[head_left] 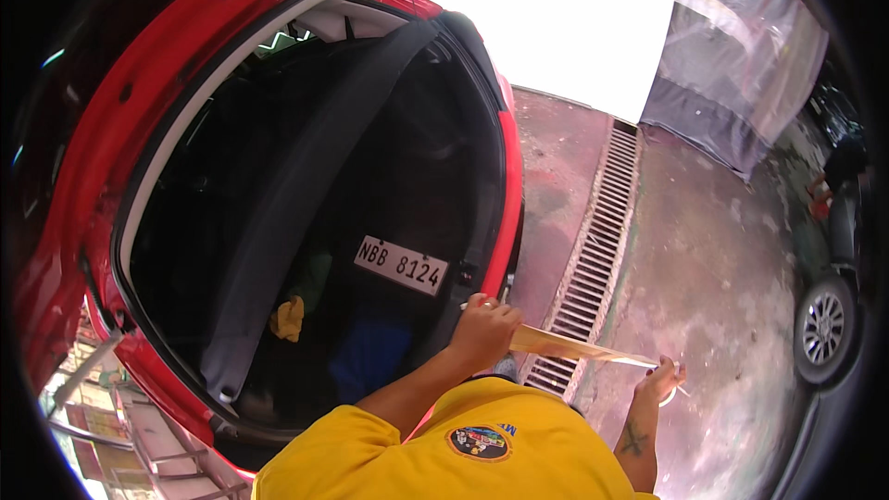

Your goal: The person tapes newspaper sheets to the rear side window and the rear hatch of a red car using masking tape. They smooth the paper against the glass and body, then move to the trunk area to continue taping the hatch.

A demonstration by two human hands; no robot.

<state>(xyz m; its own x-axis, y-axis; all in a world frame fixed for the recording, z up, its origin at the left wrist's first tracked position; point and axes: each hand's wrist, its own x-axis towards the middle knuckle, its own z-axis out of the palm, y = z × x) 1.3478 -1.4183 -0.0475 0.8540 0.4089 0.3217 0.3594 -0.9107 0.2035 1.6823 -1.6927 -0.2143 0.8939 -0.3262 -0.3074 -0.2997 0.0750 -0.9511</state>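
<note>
A long, flat tan strip [579,349] with a pale edge is stretched between my two hands; it could be tape, but I cannot tell its exact kind. My left hand [486,329] is closed on its left end, close to the red rear edge of the open car boot [507,208]. The fingers of my right hand [659,380] pinch the other end, out over the concrete floor. A thin, pale curved piece shows beside the right fingers. Inside the boot lie a white licence plate [401,265], a crumpled yellow cloth [288,318] and a dim blue item [372,356].
A dark grey shelf or cover [319,167] crosses the boot beneath the raised red hatch [102,139]. A metal drain grate [593,259] runs along the floor [704,287]. Farther right are a grey sheet [732,56] and another vehicle's wheel [825,327].
</note>
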